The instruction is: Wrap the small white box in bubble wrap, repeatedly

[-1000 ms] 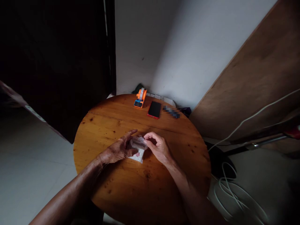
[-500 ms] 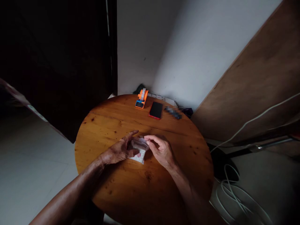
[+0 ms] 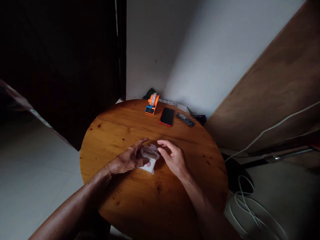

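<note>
A small clear plastic bag (image 3: 150, 159) with white and red print lies near the middle of the round wooden table (image 3: 130, 126). My left hand (image 3: 130, 158) holds the bag's left side, thumb pressed on it and forefinger stretched out above. My right hand (image 3: 173, 158) hovers just right of the bag with its fingers loosely spread and nothing in them.
At the table's far edge sit an orange tape dispenser (image 3: 151, 104), a black phone with a red rim (image 3: 167, 116) and a blurred dark object (image 3: 185, 119). White cables (image 3: 250, 210) coil on the floor at the right. A wooden board (image 3: 275, 83) leans against the wall.
My right hand has let go of the bag's top edge and opened, drawing slightly to the right. My left hand keeps its hold on the bag.
</note>
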Motion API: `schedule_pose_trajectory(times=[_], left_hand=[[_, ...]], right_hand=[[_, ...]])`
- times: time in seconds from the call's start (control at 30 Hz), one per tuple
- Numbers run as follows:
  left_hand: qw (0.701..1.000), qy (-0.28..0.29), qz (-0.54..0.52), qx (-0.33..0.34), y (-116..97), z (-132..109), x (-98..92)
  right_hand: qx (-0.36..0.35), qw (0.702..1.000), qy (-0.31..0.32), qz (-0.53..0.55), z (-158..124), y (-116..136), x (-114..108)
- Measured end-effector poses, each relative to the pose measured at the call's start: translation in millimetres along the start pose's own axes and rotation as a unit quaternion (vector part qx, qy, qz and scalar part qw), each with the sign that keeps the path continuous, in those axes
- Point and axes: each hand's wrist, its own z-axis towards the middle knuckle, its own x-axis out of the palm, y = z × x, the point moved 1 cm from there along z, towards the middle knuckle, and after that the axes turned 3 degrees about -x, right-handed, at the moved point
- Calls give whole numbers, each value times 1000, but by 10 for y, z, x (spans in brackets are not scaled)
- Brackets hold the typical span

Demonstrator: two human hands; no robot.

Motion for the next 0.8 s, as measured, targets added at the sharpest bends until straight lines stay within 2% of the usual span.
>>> schedule_pose_trajectory(times=[0.13, 0.33, 0.5, 0.67, 0.73, 0.8], left_hand=[[1000, -5, 10, -1, 20, 2, -7], [999, -15, 36, -5, 27, 9, -16], [999, -13, 49, -4, 18, 21, -15], [997, -35, 63, -7, 25, 38, 1], [998, -38, 48, -9, 28, 45, 14], [999, -39, 29, -8, 28, 52, 26]], right_hand=[[3, 1000, 14, 14, 5, -54, 66], [-14, 1000, -1, 25, 9, 32, 44], [-25, 999, 27, 38, -10, 78, 60], [-35, 996, 58, 52, -25, 120, 75], [-23, 998, 37, 49, -10, 110, 35], [20, 999, 4, 47, 15, 56, -28]])
